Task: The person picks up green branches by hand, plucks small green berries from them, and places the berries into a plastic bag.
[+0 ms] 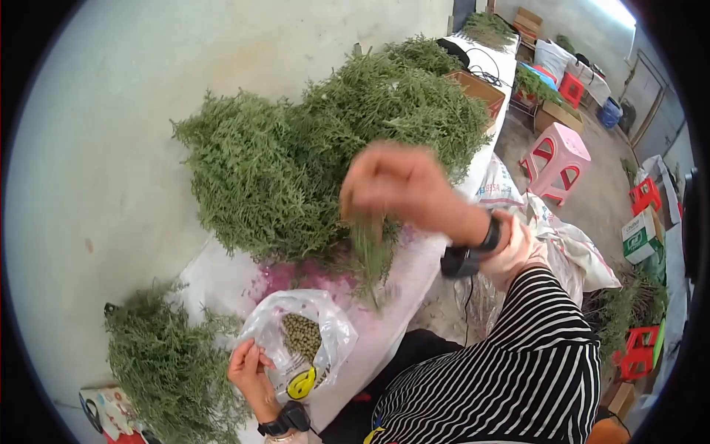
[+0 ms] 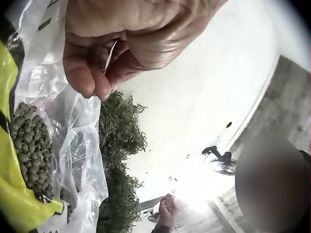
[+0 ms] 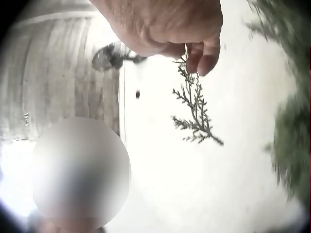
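Blurred in the head view, my right hand [image 1: 403, 189] is raised over the table [image 1: 421, 270], a green sprig [image 1: 372, 259] hanging from its fingers. The right wrist view has this hand [image 3: 170, 26] pinching the small branching sprig [image 3: 194, 109] between thumb and fingers. At the left rim of a clear plastic bag [image 1: 336, 325] is my left hand [image 1: 253, 374], fingers bent. Round green beads [image 1: 302, 337] lie inside the bag. Seen in the left wrist view, the left hand's [image 2: 126, 39] fingertips meet the thumb beside the bag [image 2: 80, 141]; whether they grip anything is unclear.
A large heap of green sprigs [image 1: 259, 177] covers the table's far side, and a smaller pile [image 1: 166, 370] lies at left. Behind the heap stands an orange-brown box [image 1: 481, 96]. White sacks [image 1: 562, 244] and a pink stool [image 1: 560, 159] are on the right.
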